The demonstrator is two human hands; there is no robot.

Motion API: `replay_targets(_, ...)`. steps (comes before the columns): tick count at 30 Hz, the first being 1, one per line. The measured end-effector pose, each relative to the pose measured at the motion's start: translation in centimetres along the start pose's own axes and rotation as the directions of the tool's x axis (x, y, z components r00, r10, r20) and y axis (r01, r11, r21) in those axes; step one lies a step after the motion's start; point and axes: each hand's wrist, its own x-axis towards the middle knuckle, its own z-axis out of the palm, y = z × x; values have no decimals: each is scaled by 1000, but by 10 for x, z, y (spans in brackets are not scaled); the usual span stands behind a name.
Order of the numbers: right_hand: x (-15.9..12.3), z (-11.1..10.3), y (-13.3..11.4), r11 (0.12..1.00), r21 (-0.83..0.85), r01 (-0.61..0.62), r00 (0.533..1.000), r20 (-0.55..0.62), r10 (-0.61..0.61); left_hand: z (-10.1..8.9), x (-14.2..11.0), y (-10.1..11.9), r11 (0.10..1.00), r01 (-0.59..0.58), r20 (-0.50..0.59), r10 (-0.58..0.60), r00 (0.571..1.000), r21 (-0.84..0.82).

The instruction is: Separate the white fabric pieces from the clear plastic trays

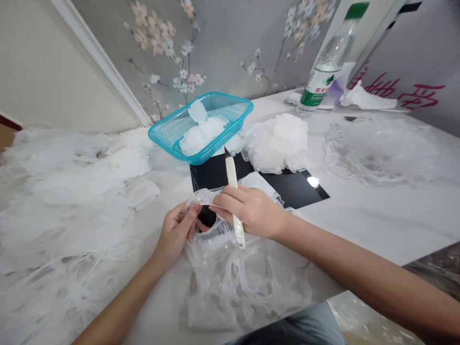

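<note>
My left hand [178,229] is closed, its thumb and fingers pinching the edge of a soft, translucent white sheet [247,282] full of cut-out holes. The sheet hangs toward me over the table's front. In my right hand [251,208] is a small knife [232,172] with a pearly white handle; its short dark tip points away from me. The right fingertips also touch the sheet's upper edge, close to the left thumb. Under both hands lies a glossy black board [298,184], partly covered by the sheet.
A blue plastic basket [168,143] holds several white pieces. Beside it rests a pile of rounded white pieces [276,141]. Translucent scraps heap up at left [72,201] and right [381,148]. A green-capped water bottle [323,72] stands at the back of the white table [362,215].
</note>
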Motion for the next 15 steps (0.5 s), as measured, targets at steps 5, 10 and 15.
replay_targets(5,-1,-1,2,961,130,-242,958,-125,259,1,2,3,989,55,-136,-74,988,-139)
replay_targets(10,1,-5,8,830,292,-475,709,-432,558,3,3,6,965,58,-268,-128,955,-255)
replay_targets(15,1,-10,6,818,355,-453,765,-316,561,5,-1,4,974,-11,-279,-54,959,-227)
